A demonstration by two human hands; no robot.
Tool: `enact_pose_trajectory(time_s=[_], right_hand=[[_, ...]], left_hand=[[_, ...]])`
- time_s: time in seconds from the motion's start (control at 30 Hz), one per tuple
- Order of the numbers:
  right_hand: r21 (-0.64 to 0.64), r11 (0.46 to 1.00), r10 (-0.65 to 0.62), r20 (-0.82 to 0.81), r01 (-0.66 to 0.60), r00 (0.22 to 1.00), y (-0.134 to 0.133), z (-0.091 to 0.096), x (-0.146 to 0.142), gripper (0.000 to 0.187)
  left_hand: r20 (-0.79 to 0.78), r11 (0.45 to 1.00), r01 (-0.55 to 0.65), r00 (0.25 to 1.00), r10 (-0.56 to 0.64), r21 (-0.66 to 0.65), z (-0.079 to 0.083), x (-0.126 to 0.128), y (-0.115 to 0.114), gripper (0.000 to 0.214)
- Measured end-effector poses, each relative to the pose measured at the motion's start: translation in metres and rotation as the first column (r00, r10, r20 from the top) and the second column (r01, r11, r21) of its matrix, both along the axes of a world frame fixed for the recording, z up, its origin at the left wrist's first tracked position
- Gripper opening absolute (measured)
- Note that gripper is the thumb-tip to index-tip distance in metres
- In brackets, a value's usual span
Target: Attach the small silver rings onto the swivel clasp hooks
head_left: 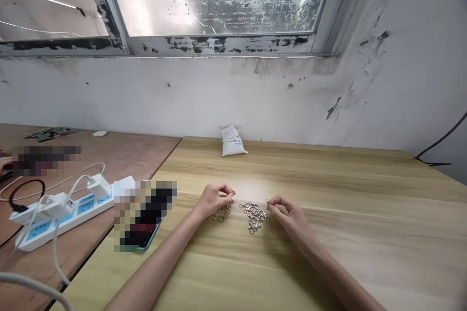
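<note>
On the light wooden table (328,194) lies a small heap of silver metal clasps (254,215) between my two hands. My left hand (213,199) pinches a small metal piece at its fingertips, and a second little pile of metal rings (222,214) lies just under it. My right hand (286,213) pinches another small metal piece at its fingertips, right beside the heap of clasps. Both forearms rest low over the table.
A small white packet (232,141) stands at the table's far edge by the wall. To the left lie a phone (146,233), partly blurred, and a white power strip (62,211) with chargers and cables on a darker brown table (124,150). A black cable (438,148) runs at the far right.
</note>
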State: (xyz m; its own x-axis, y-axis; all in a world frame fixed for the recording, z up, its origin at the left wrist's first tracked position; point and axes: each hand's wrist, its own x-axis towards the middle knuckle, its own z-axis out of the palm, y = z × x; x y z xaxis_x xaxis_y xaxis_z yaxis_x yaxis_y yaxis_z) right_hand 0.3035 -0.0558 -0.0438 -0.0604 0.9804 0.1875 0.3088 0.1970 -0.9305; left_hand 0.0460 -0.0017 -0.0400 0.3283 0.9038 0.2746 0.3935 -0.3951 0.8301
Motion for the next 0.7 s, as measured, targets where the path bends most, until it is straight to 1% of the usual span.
enact_pose_trajectory(time_s=[0.03,0.1,0.2,0.27,0.33,0.43,0.53,0.6,0.7], right_hand=[[0.011,1.0,-0.008,-0.003,0.008,1.0,0.004,0.005,-0.005,0.02],[0.013,1.0,0.026,-0.012,-0.025,1.0,0.013,0.013,-0.016,0.02],[-0.009,0.996,0.088,-0.015,-0.089,0.996,0.023,0.019,-0.035,0.022],[-0.01,0.994,0.111,-0.025,-0.111,0.994,0.027,0.018,-0.047,0.023],[0.014,0.997,0.074,-0.052,-0.073,0.996,0.029,0.015,-0.057,0.024],[0.007,1.0,0.02,-0.168,-0.019,0.986,0.028,0.009,-0.065,0.026],[-0.014,0.999,0.047,-0.25,-0.052,0.967,0.023,0.007,-0.066,0.029],[-0.004,0.997,0.072,-0.215,-0.075,0.974,0.018,0.007,-0.064,0.027],[0.052,0.997,0.058,-0.072,-0.054,0.996,0.013,0.006,-0.058,0.022]], left_hand=[[0.022,1.0,-0.003,1.0,0.003,-0.018,0.0,0.002,0.001,0.011],[0.062,0.999,-0.004,0.998,0.008,-0.051,0.0,0.005,0.002,0.01],[0.113,0.996,-0.012,0.993,0.022,-0.085,0.001,0.009,0.002,0.01],[0.136,0.996,-0.022,0.99,0.034,-0.092,0.002,0.011,0.001,0.011],[0.15,0.996,-0.026,0.988,0.039,-0.088,0.004,0.013,0.0,0.01],[0.172,0.996,-0.032,0.984,0.045,-0.081,0.006,0.014,-0.002,0.007],[0.192,0.994,-0.041,0.98,0.06,-0.106,0.005,0.013,-0.004,0.009],[0.218,0.985,-0.039,0.973,0.076,-0.168,0.003,0.012,-0.007,0.014],[0.26,0.968,-0.032,0.961,0.099,-0.25,0.002,0.012,-0.011,0.019]])
